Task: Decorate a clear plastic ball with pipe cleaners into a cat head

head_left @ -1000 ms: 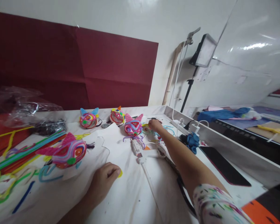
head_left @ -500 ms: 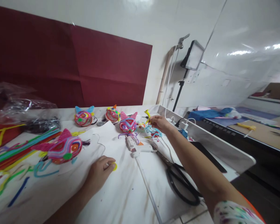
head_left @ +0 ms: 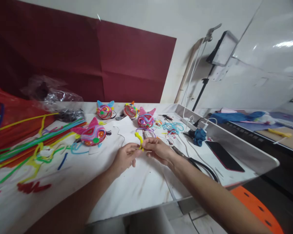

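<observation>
Over the middle of the table my two hands meet at a short, bent piece of yellow pipe cleaner (head_left: 139, 136). The fingers of my right hand (head_left: 161, 152) pinch it, its fuzzy end sticking up. My left hand (head_left: 123, 159) closes in from the other side, fingertips at the yellow piece's lower end; details between the fingers are small and partly hidden. Just behind, a white glue gun (head_left: 149, 133) lies partly covered by my right hand. Beyond it sits a pink-eared, animal-head-shaped craft piece (head_left: 146, 121). Scissors (head_left: 205, 167) with black handles lie partly under my right forearm.
More colourful animal heads stand behind: one pink-eared (head_left: 92, 134), one blue-eared (head_left: 104, 111), one orange-and-yellow-eared (head_left: 130, 111). Pipe cleaners (head_left: 46, 138) are heaped at left. Blue strands (head_left: 173, 126), a phone (head_left: 223, 156) and cables lie right, beside a raised edge (head_left: 249, 149). An orange stool (head_left: 256, 208) stands below.
My right hand has come back from the far side with the yellow pipe cleaner to meet my left hand, which moved up and right. The view has shifted left.
</observation>
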`<state>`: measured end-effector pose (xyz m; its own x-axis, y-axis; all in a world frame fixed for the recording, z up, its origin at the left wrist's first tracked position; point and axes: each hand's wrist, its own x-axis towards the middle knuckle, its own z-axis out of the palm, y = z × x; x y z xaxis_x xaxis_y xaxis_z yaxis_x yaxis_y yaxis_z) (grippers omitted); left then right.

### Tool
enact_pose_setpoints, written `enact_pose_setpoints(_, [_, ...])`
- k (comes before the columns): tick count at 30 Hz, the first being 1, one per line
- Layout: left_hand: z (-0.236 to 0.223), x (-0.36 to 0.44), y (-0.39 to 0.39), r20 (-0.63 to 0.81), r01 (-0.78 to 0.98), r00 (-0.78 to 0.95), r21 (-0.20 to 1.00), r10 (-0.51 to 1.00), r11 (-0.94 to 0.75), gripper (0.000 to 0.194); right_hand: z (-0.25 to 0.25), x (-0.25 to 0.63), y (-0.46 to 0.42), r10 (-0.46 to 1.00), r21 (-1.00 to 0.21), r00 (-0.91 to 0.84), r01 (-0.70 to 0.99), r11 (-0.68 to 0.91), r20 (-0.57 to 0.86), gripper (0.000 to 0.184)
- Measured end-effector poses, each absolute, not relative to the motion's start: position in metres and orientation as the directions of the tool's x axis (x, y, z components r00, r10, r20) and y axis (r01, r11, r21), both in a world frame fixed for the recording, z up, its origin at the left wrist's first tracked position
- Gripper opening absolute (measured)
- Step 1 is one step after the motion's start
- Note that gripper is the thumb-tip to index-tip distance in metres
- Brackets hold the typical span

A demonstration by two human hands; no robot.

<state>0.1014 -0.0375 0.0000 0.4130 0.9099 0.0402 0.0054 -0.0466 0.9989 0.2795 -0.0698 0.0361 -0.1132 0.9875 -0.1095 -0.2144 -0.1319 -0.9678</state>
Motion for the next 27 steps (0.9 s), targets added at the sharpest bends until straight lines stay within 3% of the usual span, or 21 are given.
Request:
enact_pose_setpoints(2, [0.005,0.100,-0.039,0.036,-0.011,0.421,0.999,0.906,-0.035,0.045,0.032,0.273,-0.071,0.994,-0.994,-0.091,-0.092,-0.065,-0.057,0.034])
enact_pose_setpoints(4, [0.010,0.099,-0.040,0.044,-0.029,0.420,0.999,0.907,-0.036,0.044,0.029,0.273,-0.070,0.997,-0.982,-0.037,0.176,0.075,0.070,0.033])
enact_pose_setpoints(7, [0.014,0.097,-0.041,0.014,-0.053,0.432,0.999,0.902,0.010,0.046,0.030,0.282,-0.068,0.962,-0.826,0.013,0.517,0.226,0.272,0.024])
enact_pose_setpoints(11, [0.014,0.096,-0.039,-0.009,-0.043,0.451,0.999,0.892,0.032,0.045,0.034,0.294,-0.071,0.910,-0.662,0.034,0.698,0.274,0.412,0.014])
enact_pose_setpoints(14, [0.016,0.095,-0.037,-0.008,-0.052,0.455,0.998,0.891,0.035,0.046,0.036,0.299,-0.074,0.887,-0.330,-0.058,0.916,0.230,0.457,0.017])
enact_pose_setpoints(17, [0.020,0.091,-0.035,0.015,-0.079,0.441,0.997,0.897,0.022,0.046,0.038,0.305,-0.075,0.885,-0.009,-0.126,0.989,0.146,0.448,0.020])
enact_pose_setpoints(23, [0.023,0.087,-0.030,0.010,-0.057,0.446,0.998,0.895,0.017,0.048,0.041,0.317,-0.076,0.868,0.068,-0.133,0.991,0.114,0.479,0.026])
enact_pose_setpoints(25, [0.024,0.086,-0.028,0.007,-0.069,0.435,0.997,0.900,0.025,0.046,0.040,0.316,-0.076,0.840,0.017,-0.126,0.990,0.138,0.527,0.025])
enact_pose_setpoints(27, [0.024,0.085,-0.027,0.012,-0.138,0.419,0.989,0.908,0.051,0.046,0.039,0.312,-0.077,0.815,-0.137,-0.094,0.969,0.207,0.571,0.022])
